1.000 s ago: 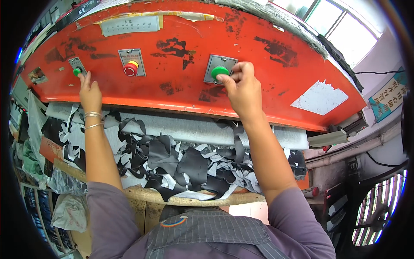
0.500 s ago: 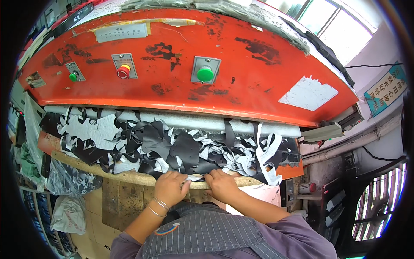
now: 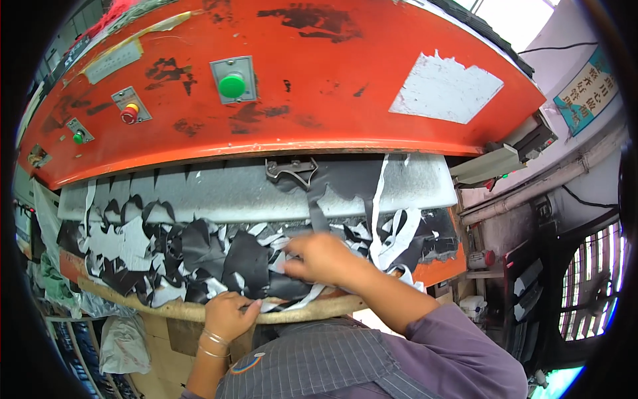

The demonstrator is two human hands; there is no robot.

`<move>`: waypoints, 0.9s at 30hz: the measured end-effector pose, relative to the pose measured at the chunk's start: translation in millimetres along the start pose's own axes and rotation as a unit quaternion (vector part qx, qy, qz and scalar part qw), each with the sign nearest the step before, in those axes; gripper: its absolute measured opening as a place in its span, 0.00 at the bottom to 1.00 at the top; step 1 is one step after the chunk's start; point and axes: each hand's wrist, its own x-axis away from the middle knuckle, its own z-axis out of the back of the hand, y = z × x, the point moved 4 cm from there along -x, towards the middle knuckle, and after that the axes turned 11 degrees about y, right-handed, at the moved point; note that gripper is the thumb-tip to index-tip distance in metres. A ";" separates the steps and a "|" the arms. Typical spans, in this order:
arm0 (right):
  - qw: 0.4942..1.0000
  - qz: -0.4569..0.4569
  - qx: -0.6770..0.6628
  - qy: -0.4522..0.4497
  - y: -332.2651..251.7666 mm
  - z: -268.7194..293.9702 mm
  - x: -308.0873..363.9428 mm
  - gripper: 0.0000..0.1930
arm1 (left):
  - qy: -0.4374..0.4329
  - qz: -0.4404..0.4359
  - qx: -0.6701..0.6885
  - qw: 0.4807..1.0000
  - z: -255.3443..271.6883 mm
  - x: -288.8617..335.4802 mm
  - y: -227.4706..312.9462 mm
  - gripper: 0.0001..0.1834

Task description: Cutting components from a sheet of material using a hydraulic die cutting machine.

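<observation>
My left hand (image 3: 229, 316) rests at the tan front rail (image 3: 153, 309) of the machine bed, its fingers curled over it and the thumb pointing right. Above the scrap pile is my right hand (image 3: 322, 259), slightly blurred, thumb and forefinger apart and nothing visible between them. Below them lie cut scraps (image 3: 246, 263) of black sheet with pale grey backing, tangled in strips. Behind the pile, a metal cutting die (image 3: 292, 173) sits on black sheet material (image 3: 339, 179) over a whitish cutting board (image 3: 419, 189). A long pale strip (image 3: 379, 219) hangs from the board into the scraps.
The red press head (image 3: 319, 100) spans the far side, with a large green button (image 3: 232, 85), a red stop button (image 3: 129, 113) and a small green button (image 3: 79, 136). Plastic bags (image 3: 124, 342) hang at the left. A barred window (image 3: 591, 299) is at the right.
My right hand has left the front rail and moved forward over the scraps. The view has shifted right. More of the cutting board shows, and the die is now visible. My left hand stays at the rail.
</observation>
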 end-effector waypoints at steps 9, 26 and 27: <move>0.993 -0.064 0.046 0.090 128.8 17.0 -144.1 0.34 | 0.023 0.195 0.330 0.923 -38.7 -117.9 14.8 0.13; 0.962 -0.049 -0.261 0.066 124.7 30.8 -5.6 0.23 | 0.063 0.189 0.410 0.890 -117.0 -146.6 26.8 0.32; 0.969 -0.082 -0.222 0.077 135.5 38.5 -7.0 0.23 | 0.092 0.179 0.384 0.901 -112.1 -156.2 24.6 0.30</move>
